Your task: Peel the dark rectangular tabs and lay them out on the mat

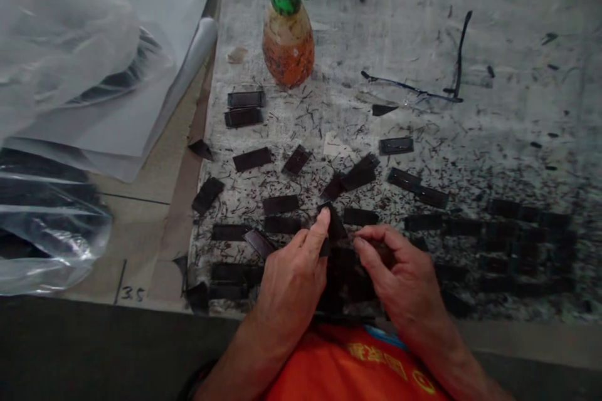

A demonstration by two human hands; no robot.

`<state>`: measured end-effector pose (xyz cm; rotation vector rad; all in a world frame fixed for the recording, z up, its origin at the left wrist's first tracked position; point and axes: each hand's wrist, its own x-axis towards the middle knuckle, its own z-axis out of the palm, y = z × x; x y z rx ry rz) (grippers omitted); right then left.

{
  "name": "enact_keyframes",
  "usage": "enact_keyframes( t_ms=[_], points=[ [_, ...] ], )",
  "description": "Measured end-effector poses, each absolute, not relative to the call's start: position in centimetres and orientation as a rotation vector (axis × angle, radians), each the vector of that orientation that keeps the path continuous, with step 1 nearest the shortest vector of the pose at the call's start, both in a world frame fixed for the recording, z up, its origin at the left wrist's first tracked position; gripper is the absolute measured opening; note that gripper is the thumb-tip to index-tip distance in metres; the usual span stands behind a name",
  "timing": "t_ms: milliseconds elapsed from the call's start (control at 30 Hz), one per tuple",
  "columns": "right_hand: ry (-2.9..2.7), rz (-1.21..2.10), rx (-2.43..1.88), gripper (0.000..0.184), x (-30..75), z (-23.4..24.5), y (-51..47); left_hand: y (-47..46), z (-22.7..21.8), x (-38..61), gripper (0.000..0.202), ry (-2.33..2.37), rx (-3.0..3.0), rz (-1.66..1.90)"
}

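Observation:
My left hand (291, 279) is closed in a pinch on a small dark rectangular piece (335, 222), its thumb and forefinger at the piece's lower left edge. My right hand (399, 279) is curled beside it, its fingertips pressed together at the same piece or one just under it; which one I cannot tell. Both hands hover over the near edge of a scuffed grey worktop (493, 113). Several similar dark rectangular pieces (281, 204) lie scattered and in rough rows around the hands.
An orange squeeze bottle with a green nozzle (288, 37) stands at the back. Thin-framed spectacles (423, 84) lie to its right. Clear plastic bags (56, 138) with dark contents sit at the left. Dark shavings litter the worktop. An orange shirt (348, 366) shows below.

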<state>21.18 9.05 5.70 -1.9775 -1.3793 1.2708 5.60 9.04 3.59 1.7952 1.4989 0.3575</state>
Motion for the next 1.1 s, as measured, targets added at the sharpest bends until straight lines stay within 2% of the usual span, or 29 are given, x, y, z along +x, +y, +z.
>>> enact_keyframes(
  t_ms=[500, 800, 933, 1100],
  points=[
    [-1.796, 0.853, -2.023, 0.004, 19.5, 4.3, 10.6, 9.1, 3.3, 5.7, 0.048, 1.477, 1.747, 0.402],
    [-1.916, 0.750, -2.003, 0.006, 19.7, 4.0, 10.9, 10.5, 3.9, 4.6, 0.048, 1.425, 1.567, 0.505],
    [-2.008, 0.698, -1.893, 0.013, 20.1, 4.6, 10.7, 10.9, 4.1, 4.3, 0.045, 1.418, 1.487, 0.530],
    [-2.276, 0.586, -1.763, 0.033, 20.5, 5.1, 10.0, 10.7, 3.9, 4.5, 0.048, 1.417, 1.453, 0.551]
  ],
)
